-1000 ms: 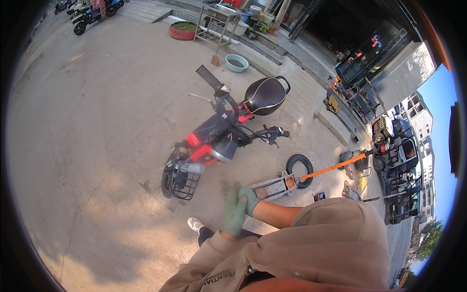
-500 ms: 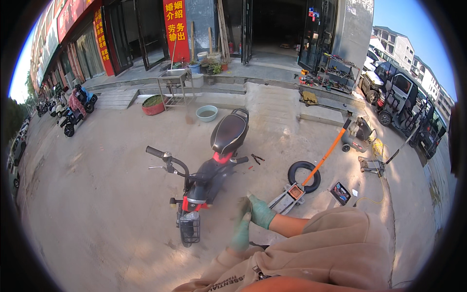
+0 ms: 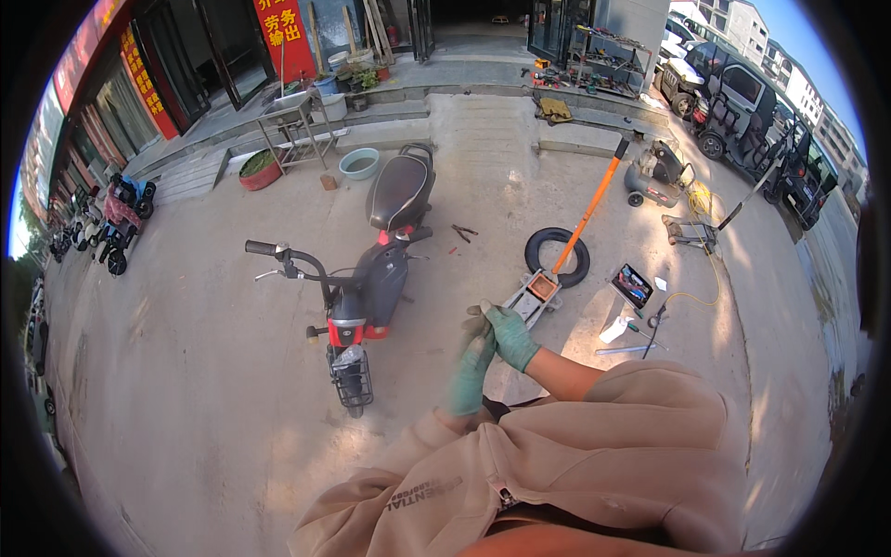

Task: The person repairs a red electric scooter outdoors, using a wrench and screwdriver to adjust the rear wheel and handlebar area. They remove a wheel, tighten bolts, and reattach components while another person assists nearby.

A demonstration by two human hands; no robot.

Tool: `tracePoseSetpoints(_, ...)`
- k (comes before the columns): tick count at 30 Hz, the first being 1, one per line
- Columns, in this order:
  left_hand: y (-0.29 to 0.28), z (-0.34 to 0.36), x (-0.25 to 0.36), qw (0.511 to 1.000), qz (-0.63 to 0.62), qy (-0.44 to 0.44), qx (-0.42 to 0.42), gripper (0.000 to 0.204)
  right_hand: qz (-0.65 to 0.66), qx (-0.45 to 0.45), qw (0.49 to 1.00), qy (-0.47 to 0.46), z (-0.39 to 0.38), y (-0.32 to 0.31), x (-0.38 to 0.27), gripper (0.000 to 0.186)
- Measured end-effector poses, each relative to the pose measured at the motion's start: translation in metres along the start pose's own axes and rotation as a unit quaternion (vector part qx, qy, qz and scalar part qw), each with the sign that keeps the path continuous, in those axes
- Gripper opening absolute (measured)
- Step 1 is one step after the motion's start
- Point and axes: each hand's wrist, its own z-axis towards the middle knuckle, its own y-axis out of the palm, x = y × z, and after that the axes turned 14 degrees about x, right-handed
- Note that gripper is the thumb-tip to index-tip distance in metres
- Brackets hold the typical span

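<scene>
On the far left, parked scooters (image 3: pixel 119 223) stand outside the shopfronts. Next come a round red planter (image 3: pixel 265 177), a metal sink (image 3: pixel 290 110) on legs and a pale blue basin (image 3: pixel 360 174). Nearer, a red and black bike (image 3: pixel 373 280) stands with its wire basket (image 3: pixel 353 382) toward the near side. Right of its seat, a small black hand tool (image 3: pixel 464 233) lies on the ground.

Near the middle, the left hand (image 3: pixel 471 368), blurred, wears a green glove (image 3: pixel 466 392); its bent fingers meet those of the right hand (image 3: pixel 510 336), also gloved in green. The right fingers are curled in, their tips dark with dirt. Whether anything is pinched between the two hands, I cannot tell.

Just beyond them sits a floor jack (image 3: pixel 540 290) with an orange handle (image 3: pixel 591 209), beside a black tyre (image 3: pixel 583 260). Farther right are an open tool case (image 3: pixel 633 284), an air compressor (image 3: pixel 655 182) and a second jack (image 3: pixel 691 232).
</scene>
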Motion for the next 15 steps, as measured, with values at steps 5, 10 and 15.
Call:
tracePoseSetpoints(5, -0.030, -0.035, 0.018, 0.998, -0.034, -0.056, 0.008, 0.051, -0.150, -0.020, 0.982, -0.115, -0.062, 0.023, 0.024, 0.032)
tracePoseSetpoints(10, -0.052, -0.073, 0.046, 0.996, 0.017, -0.057, 0.071, 0.054, -0.062, 0.044, 0.996, -0.036, -0.081, 0.060, 0.066, 0.028)
tracePoseSetpoints(15, -0.075, -0.125, 0.090, 0.996, 0.041, -0.015, 0.072, 0.047, 0.173, 0.078, 0.969, 0.161, -0.065, 0.085, 0.105, 0.020)
